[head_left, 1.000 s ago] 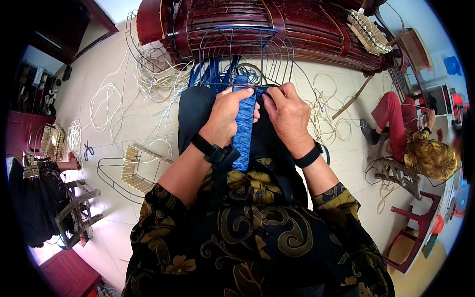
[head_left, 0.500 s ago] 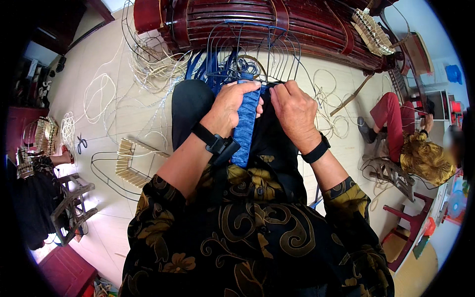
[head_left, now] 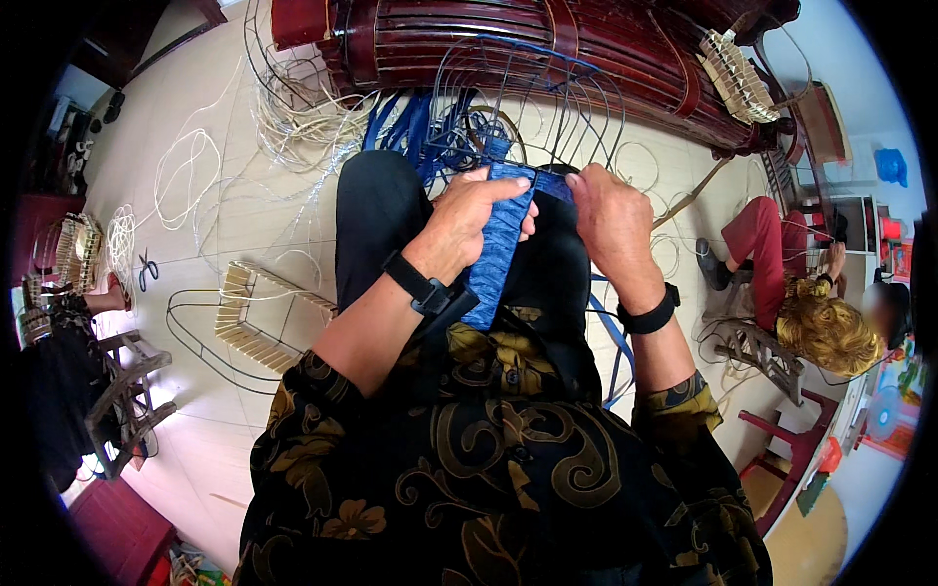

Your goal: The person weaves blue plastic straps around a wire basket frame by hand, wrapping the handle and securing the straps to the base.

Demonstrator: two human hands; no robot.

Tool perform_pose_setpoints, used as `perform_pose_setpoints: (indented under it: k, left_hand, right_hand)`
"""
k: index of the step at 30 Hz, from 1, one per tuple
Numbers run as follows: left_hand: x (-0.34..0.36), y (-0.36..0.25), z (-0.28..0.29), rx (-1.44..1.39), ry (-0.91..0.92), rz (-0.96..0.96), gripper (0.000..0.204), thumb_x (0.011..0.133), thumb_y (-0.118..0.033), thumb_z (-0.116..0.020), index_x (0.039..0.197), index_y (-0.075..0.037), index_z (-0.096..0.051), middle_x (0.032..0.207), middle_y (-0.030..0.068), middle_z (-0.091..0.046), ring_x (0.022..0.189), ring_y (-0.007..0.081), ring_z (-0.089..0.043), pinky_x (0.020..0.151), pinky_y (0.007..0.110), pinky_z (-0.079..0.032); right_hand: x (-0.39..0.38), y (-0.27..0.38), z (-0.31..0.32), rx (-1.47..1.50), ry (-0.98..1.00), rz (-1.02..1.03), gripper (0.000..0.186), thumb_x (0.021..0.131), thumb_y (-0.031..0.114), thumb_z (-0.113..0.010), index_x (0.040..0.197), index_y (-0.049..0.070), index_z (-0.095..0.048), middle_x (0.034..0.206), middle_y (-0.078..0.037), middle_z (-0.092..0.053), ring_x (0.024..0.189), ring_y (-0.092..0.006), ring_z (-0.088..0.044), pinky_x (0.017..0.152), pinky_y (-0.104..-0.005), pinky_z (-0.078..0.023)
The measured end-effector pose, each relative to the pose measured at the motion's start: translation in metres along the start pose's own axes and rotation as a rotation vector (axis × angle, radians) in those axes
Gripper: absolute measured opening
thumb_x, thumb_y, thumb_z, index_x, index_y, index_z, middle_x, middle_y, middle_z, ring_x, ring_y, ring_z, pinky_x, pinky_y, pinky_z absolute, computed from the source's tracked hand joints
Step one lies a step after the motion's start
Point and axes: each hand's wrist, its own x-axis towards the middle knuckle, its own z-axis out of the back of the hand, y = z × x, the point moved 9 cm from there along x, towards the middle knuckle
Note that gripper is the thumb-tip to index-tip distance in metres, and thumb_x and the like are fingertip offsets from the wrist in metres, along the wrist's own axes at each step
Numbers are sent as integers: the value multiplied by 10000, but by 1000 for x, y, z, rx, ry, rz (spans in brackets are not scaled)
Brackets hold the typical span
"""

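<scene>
A long band wrapped in blue strip [head_left: 496, 249] runs from my lap up to a dark wire frame [head_left: 618, 115], which rises beyond my knees. My left hand [head_left: 457, 223] is closed round the upper part of this band, its thumb lying across the top near the wire. From there a flat blue strip [head_left: 554, 184] stretches rightward to my right hand [head_left: 616, 220], whose fingers pinch its end. The right fingertips are partly hidden by the hand itself. More blue strip [head_left: 608, 327] hangs beside my right thigh.
A dark red slatted bench [head_left: 469, 44] stands ahead, with loose blue strips [head_left: 405, 122] and pale cane coils [head_left: 303, 117] before it. On the left floor lie scissors [head_left: 148, 272] and a partly wrapped frame [head_left: 249, 317]. A seated person [head_left: 826, 317] is at right, another [head_left: 63, 391] at left.
My right hand has moved right, away from the left, and a taut length of blue strip now shows between them. The wire frame has shifted and tilted slightly right.
</scene>
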Motion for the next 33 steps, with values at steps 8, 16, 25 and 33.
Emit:
perform_pose_setpoints:
  k: [8, 16, 25, 33]
  left_hand:
    - [-14, 2, -14, 43, 187, -86, 197, 855, -14, -661, 1040, 23, -605, 897, 130, -680, 729, 206, -670, 705, 336, -550]
    - [-22, 3, -27, 90, 202, -123, 242, 855, -34, -670, 1069, 13, -566, 873, 123, -671, 728, 200, -659, 718, 333, -539]
    - [-15, 7, -26, 152, 67, -112, 156, 926, -94, -632, 1032, 13, -591, 827, 124, -674, 655, 187, -659, 631, 304, -554]
    - [-11, 7, -21, 131, 42, -91, 137, 916, -63, -634, 1033, -5, -592, 813, 126, -674, 636, 195, -661, 609, 309, -557]
  right_hand:
    - [-1, -7, 13, 78, 97, 74, 284, 965, 272, -586, 797, 44, -567, 664, -171, -604, 622, -384, -617, 554, -464, -485]
    - [-17, -11, 23, -34, 5, 197, 252, 961, 250, -604, 819, 50, -543, 678, -133, -577, 597, -337, -598, 543, -415, -474]
    - [-29, -19, 20, 23, -81, 110, 258, 936, 257, -647, 803, 55, -560, 664, -112, -575, 584, -300, -603, 530, -387, -482]
    - [-21, -20, 21, 142, -94, -11, 332, 906, 305, -683, 718, 50, -584, 627, -123, -567, 548, -314, -577, 507, -393, -445]
